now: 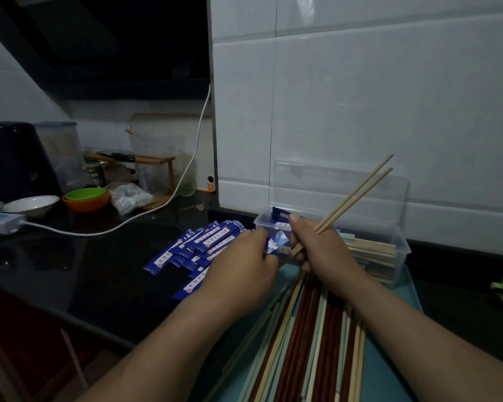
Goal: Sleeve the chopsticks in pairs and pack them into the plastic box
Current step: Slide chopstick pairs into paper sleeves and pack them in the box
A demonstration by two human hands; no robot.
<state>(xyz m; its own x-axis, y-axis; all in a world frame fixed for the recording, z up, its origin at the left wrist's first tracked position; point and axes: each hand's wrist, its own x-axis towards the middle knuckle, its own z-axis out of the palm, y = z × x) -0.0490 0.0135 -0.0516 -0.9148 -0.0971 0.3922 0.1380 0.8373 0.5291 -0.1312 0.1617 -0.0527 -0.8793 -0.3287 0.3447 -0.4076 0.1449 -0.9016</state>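
Both forearms bare, coming in from bottom, converging mid-frame. L hand [241, 265] palm down, fingers curled, pinching sleeve [277, 244]. R hand [324, 248] just beside it, fist round 2 chopsticks [357, 195], thumb on top.

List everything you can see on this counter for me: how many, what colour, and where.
pair of tan wooden chopsticks: two, tan, gripped in the right hand, tips angled up toward the wall
blue paper sleeve: one, blue and white, pinched between both hands
pile of blue paper sleeves: many, blue, on the black countertop
clear plastic box: one, lid open, by the tiled wall, sleeved chopsticks inside
loose chopsticks: many, brown, tan, pale green, on the teal tray
white bowl: one, far left
green bowl: one, nested in an orange bowl
white cable: one, across the counter
left hand: holds the sleeve
right hand: holds the pair
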